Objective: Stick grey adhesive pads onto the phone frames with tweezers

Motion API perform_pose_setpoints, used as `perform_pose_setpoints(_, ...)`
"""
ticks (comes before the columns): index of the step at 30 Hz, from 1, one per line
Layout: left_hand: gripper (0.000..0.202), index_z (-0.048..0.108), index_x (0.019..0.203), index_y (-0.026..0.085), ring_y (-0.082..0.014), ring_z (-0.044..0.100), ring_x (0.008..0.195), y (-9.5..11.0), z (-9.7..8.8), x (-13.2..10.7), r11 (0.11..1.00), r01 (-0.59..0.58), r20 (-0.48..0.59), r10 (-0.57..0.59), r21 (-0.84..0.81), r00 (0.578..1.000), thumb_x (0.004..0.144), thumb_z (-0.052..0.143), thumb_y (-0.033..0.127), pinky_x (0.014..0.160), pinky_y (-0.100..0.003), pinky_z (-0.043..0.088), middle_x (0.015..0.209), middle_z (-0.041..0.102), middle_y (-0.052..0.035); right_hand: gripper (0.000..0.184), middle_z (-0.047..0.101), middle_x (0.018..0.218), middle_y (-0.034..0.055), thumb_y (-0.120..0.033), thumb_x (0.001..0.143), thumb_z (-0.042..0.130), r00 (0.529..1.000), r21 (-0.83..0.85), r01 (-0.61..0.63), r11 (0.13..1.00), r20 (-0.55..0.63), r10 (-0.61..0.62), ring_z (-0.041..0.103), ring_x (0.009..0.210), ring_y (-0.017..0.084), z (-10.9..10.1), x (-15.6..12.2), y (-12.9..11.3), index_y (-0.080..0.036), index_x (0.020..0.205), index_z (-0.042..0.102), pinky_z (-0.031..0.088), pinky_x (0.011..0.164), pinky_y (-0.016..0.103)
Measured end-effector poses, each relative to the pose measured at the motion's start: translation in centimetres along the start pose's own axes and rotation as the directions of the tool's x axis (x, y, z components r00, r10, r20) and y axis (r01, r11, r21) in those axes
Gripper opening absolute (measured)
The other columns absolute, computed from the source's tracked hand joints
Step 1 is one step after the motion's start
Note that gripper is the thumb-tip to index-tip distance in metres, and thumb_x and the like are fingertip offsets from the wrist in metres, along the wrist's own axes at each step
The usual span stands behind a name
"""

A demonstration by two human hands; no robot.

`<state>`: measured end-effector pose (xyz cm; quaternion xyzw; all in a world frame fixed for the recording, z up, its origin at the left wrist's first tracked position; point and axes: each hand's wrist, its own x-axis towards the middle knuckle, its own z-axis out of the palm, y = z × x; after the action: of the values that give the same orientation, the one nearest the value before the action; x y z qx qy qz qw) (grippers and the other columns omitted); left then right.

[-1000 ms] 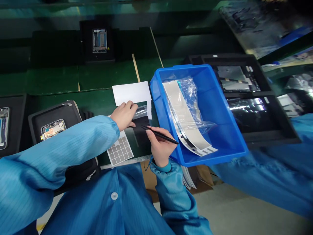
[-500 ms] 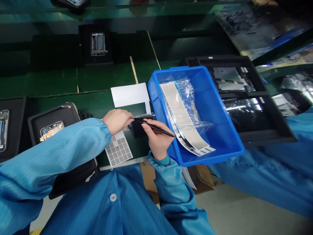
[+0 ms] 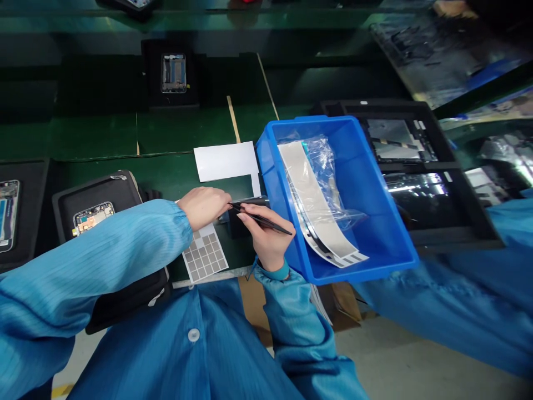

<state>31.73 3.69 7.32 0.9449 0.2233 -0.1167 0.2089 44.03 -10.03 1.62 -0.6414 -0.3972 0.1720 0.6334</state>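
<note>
Black tweezers (image 3: 272,224) are pinched in my right hand (image 3: 270,239), their tips pointing left toward my left hand (image 3: 205,206). The fingers of my left hand are closed at those tips, and whatever they grip is too small or hidden to name. Just behind the tweezers, a dark glossy flat piece (image 3: 259,200) shows, partly covered by my hands. Below my left hand lies a sheet of grey square stickers (image 3: 205,256) on the green bench. A white sheet (image 3: 227,161) lies beyond my hands.
To the right stands a blue bin (image 3: 358,194) holding long strips (image 3: 310,194) and clear plastic bags. Black trays (image 3: 125,191) with opened phones are at left, another (image 3: 152,72) at the back. A large black tray (image 3: 437,222) and a co-worker's blue sleeve (image 3: 449,316) are at right.
The whole view has shifted slightly, so the bench items sit a little further right. My hands keep nearly the same pose, with the tweezers still at my left fingers.
</note>
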Motion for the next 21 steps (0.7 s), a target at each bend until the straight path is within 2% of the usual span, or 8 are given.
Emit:
perform_pose_setpoints(17, 0.032, 0.069, 0.101, 0.014, -0.0226, 0.069, 0.096, -0.13, -0.40, -0.16, 0.999, -0.049, 0.036, 0.048, 0.020, 0.998, 0.103, 0.039, 0.025, 0.074, -0.030, 0.047, 0.102, 0.072, -0.0097, 0.013, 0.081, 0.087, 0.0019, -0.019, 0.075, 0.085, 0.998, 0.051, 0.066, 0.997, -0.010, -0.065, 0.078, 0.082, 0.024, 0.38, 0.10, 0.12, -0.026, 0.084, 0.080, 0.065, 0.081, 0.041)
perform_pose_setpoints(21, 0.031, 0.068, 0.102, 0.014, -0.0222, 0.069, 0.095, -0.15, -0.46, -0.04, 0.998, -0.043, 0.034, 0.042, 0.037, 0.999, 0.103, 0.040, 0.026, 0.074, -0.029, 0.047, 0.100, 0.072, -0.0088, 0.011, 0.081, 0.087, 0.0032, -0.022, 0.074, 0.085, 0.999, 0.039, 0.025, 0.999, -0.022, -0.024, 0.078, 0.083, 0.024, 0.49, 0.03, 0.11, -0.024, 0.083, 0.079, 0.065, 0.082, 0.041)
